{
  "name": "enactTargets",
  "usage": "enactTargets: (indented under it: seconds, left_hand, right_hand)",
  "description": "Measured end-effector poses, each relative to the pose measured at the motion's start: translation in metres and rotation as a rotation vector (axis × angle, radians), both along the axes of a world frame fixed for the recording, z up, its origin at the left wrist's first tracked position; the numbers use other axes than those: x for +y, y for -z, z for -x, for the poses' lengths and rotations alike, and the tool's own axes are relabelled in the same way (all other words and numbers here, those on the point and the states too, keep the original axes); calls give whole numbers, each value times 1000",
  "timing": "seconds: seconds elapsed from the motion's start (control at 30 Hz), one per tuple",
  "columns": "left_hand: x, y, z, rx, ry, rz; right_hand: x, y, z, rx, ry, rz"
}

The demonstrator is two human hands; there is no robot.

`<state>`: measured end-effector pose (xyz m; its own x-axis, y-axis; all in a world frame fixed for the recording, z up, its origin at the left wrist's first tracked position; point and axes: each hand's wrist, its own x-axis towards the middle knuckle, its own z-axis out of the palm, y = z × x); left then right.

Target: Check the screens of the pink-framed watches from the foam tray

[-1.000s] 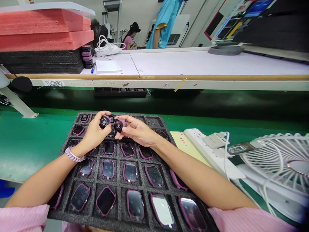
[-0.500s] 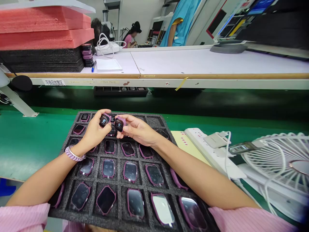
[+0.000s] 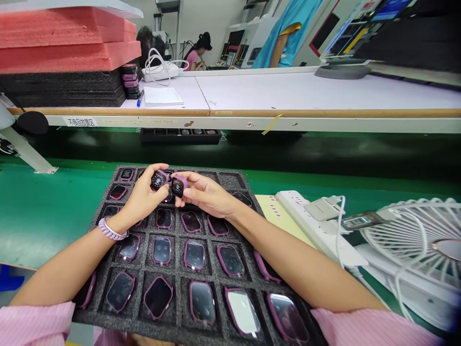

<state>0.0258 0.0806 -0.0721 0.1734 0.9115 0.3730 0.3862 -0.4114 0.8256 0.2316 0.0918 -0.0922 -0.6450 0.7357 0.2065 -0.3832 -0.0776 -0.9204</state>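
Note:
My left hand (image 3: 146, 194) pinches a purple-framed smartwatch body (image 3: 158, 179) whose screen is lit. Close beside it, my right hand (image 3: 205, 194) grips a second purple smartwatch body (image 3: 177, 186), also showing a lit dial. Both watches are held side by side above the far part of a dark foam tray (image 3: 176, 300). Several purple watch bodies, such as one smartwatch (image 3: 162, 250) with a dark screen, lie in the tray's square pockets. Some pockets behind my hands are hidden.
A white power strip (image 3: 306, 216) with plugged chargers and a white fan (image 3: 414, 245) stand to the right. Above the green bench (image 3: 46, 206) runs a shelf (image 3: 288, 96) carrying red foam blocks (image 3: 72, 53) and a notepad (image 3: 163, 96). People are visible beyond the shelf.
The watch in my left hand has shifted slightly right, towards the other one, and its face is turned a little. My right hand stays nearly still. A blue-clothed person behind has moved right.

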Motion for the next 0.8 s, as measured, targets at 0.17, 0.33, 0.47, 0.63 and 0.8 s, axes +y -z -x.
enactTargets:
  seconds: [0.17, 0.33, 0.47, 0.63, 0.8]
  left_hand:
    - [-1, -3, 0, 51, 20, 0]
    - [-2, -3, -1, 5, 83, 4]
    - [-1, -2, -1, -10, 56, 4]
    - [1, 1, 1, -53, 19, 20]
    - [3, 2, 2, -70, 26, 35]
  right_hand:
    - [-1, 1, -1, -34, -37, -26]
    - [-1, 2, -1, -23, -40, -17]
    - [0, 2, -2, -40, -21, -13]
    - [1, 4, -2, -32, 3, -11]
    - [1, 4, -2, -22, 9, 7]
